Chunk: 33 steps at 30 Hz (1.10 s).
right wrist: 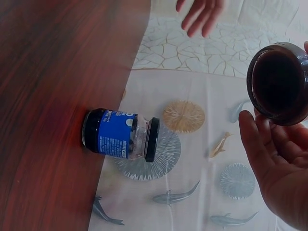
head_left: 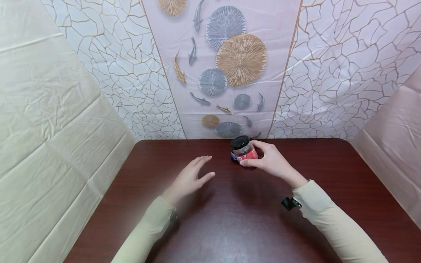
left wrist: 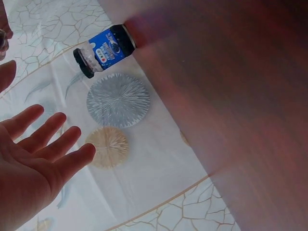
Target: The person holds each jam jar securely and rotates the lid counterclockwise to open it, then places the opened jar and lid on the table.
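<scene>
Red-labelled jar (head_left: 245, 150) with its black lid (head_left: 240, 141) on, held above the far part of the dark red table (head_left: 210, 226), a little right of centre, just in front of a blue-labelled jar (right wrist: 115, 134). In the head view the held jar leans, its lid towards the left; in the right wrist view its round base is seen well clear of the tabletop.

Progress, as judged from these positions: grasping and lifting appear complete for the red-labelled jar, while setting it down and letting go are not yet done. The blue-labelled jar stands upright on the table near its far edge, lid also on, with no hand on it. Neither jar appears to have been uncapped.

Fingers: the right hand (head_left: 271, 159) grips the red-labelled jar around its side, the thumb (head_left: 251, 163) on the near face and the fingers round the far face, parted only by the jar's width. The left hand (head_left: 187, 180) hovers over the table to the left of both jars, apart from them; its fingers (left wrist: 66, 161) are extended and somewhat spread, the thumb standing away from them, and the palm holds nothing.
</scene>
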Available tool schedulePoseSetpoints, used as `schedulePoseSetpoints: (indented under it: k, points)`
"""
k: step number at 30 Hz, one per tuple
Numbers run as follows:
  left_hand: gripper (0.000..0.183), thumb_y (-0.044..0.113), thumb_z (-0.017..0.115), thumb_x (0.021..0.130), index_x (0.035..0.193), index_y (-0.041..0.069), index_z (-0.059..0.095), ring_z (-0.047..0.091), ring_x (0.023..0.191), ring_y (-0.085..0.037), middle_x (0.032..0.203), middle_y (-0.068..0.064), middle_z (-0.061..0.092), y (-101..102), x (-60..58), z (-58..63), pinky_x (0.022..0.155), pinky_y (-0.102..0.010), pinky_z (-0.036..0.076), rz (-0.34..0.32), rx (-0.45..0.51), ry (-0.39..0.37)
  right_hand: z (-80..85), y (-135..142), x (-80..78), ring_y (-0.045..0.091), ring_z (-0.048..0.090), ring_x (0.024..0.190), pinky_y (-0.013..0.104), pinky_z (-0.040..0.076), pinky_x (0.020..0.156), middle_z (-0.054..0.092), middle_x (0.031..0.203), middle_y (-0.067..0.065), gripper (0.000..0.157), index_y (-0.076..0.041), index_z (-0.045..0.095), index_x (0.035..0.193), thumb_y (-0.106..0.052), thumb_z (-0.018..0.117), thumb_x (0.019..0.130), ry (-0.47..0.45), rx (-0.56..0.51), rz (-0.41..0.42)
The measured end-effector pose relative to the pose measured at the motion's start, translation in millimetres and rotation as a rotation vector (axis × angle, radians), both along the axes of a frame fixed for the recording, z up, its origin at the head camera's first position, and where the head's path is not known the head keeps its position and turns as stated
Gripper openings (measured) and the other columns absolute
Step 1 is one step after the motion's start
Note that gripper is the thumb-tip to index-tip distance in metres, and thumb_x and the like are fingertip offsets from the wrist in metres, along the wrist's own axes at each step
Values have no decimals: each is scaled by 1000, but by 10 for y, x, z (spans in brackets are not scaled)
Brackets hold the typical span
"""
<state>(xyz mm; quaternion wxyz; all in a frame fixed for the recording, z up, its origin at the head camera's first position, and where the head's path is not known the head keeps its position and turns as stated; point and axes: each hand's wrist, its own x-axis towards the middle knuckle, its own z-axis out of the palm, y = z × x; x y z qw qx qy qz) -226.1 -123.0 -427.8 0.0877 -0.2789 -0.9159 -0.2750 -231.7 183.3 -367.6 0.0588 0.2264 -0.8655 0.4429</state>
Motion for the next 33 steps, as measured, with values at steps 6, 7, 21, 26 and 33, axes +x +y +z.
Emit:
schedulePoseSetpoints:
  k: [6,7,21,26,33]
  points:
    - [62,45,64,98,150,15,48,46,138,-23,149,-7,51,17,-53,75,111,-45,40,-29,17,67,-15,-34,6,16,66,86,32,53,71,71,95,-2,45,-19,68,113,-37,88,77,2,3,10]
    - [62,45,64,98,150,16,48,46,138,-22,149,-6,51,18,-58,88,111,-44,40,-31,19,79,-20,-38,6,16,66,85,32,53,70,71,94,-3,45,-19,68,113,-38,88,77,4,2,14]
    - [61,43,66,97,151,20,47,45,137,-15,147,1,52,24,-105,355,112,-36,39,-99,67,226,-63,-88,35,14,65,83,36,53,72,69,87,-6,37,-20,68,106,-37,87,78,39,1,55]
    - [62,44,66,97,151,21,47,47,137,-15,147,1,52,54,-106,459,112,-36,39,-130,70,266,-75,-99,41,15,66,84,39,54,74,70,91,-5,40,-18,69,111,-35,87,79,27,-13,66]
    - [61,43,67,97,151,21,47,47,136,-15,147,0,52,136,-87,586,112,-36,40,-169,63,290,-111,-114,27,14,66,86,31,54,74,70,94,-5,41,-18,69,113,-35,86,80,22,-20,84]
